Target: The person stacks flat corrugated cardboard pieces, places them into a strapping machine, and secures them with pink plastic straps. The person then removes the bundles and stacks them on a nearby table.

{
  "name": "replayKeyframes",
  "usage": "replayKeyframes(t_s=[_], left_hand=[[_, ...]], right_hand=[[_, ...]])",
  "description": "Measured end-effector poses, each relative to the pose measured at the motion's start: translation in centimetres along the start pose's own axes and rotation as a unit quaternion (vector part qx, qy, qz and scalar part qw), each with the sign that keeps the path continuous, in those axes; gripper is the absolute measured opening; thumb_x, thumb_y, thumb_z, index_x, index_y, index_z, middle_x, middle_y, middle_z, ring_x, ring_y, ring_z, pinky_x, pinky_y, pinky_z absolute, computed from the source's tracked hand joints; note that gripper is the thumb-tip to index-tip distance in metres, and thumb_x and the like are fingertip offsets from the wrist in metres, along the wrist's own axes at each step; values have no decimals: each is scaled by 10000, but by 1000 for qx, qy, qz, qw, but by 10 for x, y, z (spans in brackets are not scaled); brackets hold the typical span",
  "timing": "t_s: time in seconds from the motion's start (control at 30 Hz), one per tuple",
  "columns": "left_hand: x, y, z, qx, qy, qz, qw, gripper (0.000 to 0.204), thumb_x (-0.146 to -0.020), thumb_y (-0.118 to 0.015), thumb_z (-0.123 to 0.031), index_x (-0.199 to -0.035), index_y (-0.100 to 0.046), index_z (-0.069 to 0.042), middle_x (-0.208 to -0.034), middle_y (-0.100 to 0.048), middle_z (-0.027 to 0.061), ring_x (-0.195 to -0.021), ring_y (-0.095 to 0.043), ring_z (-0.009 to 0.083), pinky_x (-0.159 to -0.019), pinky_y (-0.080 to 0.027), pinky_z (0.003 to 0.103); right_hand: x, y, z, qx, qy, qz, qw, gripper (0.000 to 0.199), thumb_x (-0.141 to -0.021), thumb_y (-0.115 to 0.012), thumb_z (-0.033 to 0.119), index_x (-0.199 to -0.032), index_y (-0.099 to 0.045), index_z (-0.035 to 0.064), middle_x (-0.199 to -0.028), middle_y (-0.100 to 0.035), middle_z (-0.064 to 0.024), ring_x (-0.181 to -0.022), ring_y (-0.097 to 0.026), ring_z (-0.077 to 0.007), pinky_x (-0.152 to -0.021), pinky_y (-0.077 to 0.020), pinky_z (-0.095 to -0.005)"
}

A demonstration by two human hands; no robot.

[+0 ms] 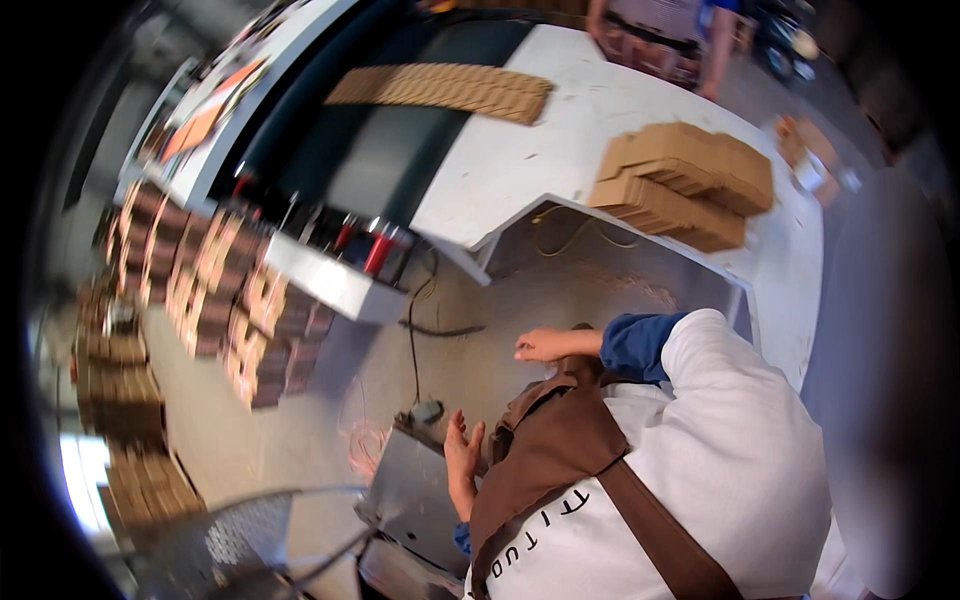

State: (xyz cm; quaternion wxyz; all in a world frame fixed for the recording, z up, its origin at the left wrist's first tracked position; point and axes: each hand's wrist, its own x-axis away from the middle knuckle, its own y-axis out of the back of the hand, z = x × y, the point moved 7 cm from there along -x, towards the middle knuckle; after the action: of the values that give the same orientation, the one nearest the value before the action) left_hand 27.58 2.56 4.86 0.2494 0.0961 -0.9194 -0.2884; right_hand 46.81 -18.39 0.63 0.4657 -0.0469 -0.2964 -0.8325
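My left hand (463, 455) hangs low, fingers apart and empty, at the top edge of a grey metal box (405, 495) near my brown apron (550, 450). My right hand (555, 345) reaches out of a blue sleeve with fingers stretched flat and holds nothing. It hovers over the concrete floor (500, 300), in front of the cut-out edge of a white worktable (520, 150). A black cable (413, 335) runs over the floor to a small grey plug block (427, 410) just left of my left hand.
Flattened cardboard blanks lie stacked (690, 185) on the white table, with a long row of them (450, 90) by a dark conveyor belt (390, 150). Stacks of small printed cartons (215, 290) stand at left. A wire-mesh seat (250, 530) is low left. Another person (700, 40) stands at the far end.
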Motion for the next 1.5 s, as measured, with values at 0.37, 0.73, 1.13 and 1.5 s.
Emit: replayKeyframes(t_s=[0.37,0.73,1.13,1.5], left_hand=[[-163,-29,-32,-116,-165,193,960,711,-805,-731,-310,-1373,-386,-57,-1179,-602,243,-1068,-613,351,-883,-499,416],[-221,-182,-290,-2,-375,240,895,947,-708,-815,-219,-1435,-251,3,-1398,-400,244,-1249,-465,348,-1012,-419,404],[-281,-352,-468,-117,-489,251,827,1171,-535,-899,-305,-1430,-220,27,-1432,-281,298,-1345,-296,424,-1096,-317,424],[-296,-368,-512,-117,-407,426,800,1222,-537,-894,-259,-1469,-139,-24,-1498,-214,218,-1375,-261,374,-1112,-299,395]], right_hand=[[220,144,-150,-182,-181,-533,806,462,-922,-599,342,-1218,-543,-7,-959,-657,-81,-758,-617,-143,-723,-510,-316],[426,275,-255,-339,-181,-779,496,657,-949,-376,558,-1412,-389,92,-1170,-558,-84,-1012,-527,-181,-858,-451,-365],[339,347,-283,-395,-178,-552,713,471,-998,-409,348,-1342,-469,32,-1238,-564,-124,-1118,-548,-192,-889,-475,-373],[295,377,-287,-190,-150,-575,781,514,-1030,-285,337,-1433,-338,22,-1386,-469,-195,-1298,-438,-309,-1056,-334,-344]])
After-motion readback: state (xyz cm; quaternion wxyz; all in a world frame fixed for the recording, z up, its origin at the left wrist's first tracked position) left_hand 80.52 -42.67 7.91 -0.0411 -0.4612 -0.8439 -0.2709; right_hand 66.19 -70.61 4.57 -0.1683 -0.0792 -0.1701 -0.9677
